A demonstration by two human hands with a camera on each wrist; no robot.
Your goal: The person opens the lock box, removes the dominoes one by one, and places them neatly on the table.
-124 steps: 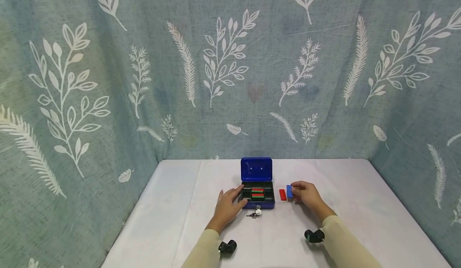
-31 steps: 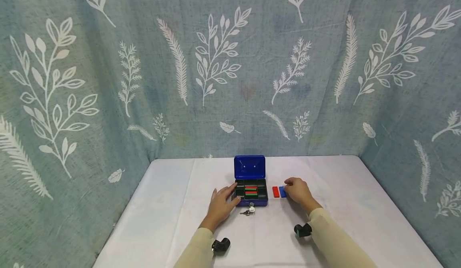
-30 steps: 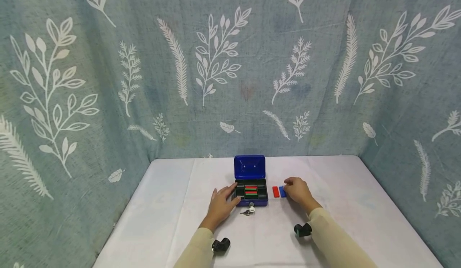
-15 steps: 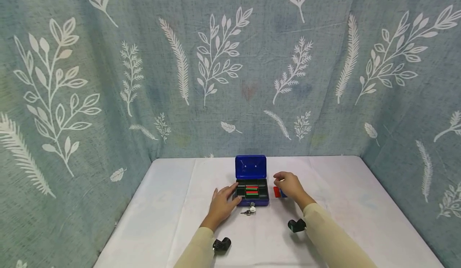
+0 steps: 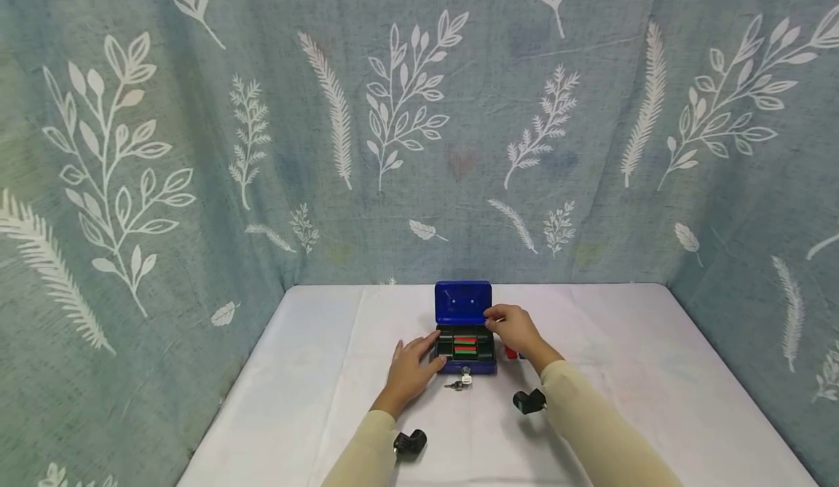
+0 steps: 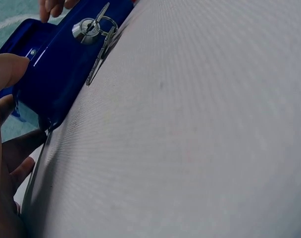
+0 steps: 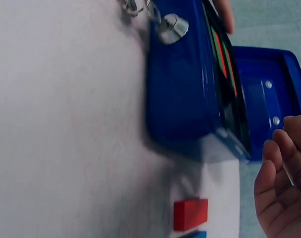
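Observation:
A small blue cash box [image 5: 465, 369] stands with its lid [image 5: 462, 301] raised. Its black tray [image 5: 485, 349] holds red and green blocks [image 5: 466, 341] in the middle compartments. My left hand [image 5: 413, 370] touches the box's left side, thumb at the front top edge in the left wrist view and fingers along the side wall. Over the box's back right corner is my right hand [image 5: 514, 327], fingers loosely bent near the lid's lower corner, with nothing seen between them. Partly hidden below it, a red block [image 7: 190, 214] and a blue block [image 7: 195, 234] lie on the table.
A key ring with keys [image 6: 97, 57] hangs from the silver lock [image 6: 86, 30] on the box front. White cloth covers the table [image 5: 328, 400]. A leaf-patterned curtain [image 5: 419, 145] stands behind and on both sides.
The right hand first held the blue block, set it beside the red one and released it, then moved left and away from me to the box's lid. The left hand stays at the box.

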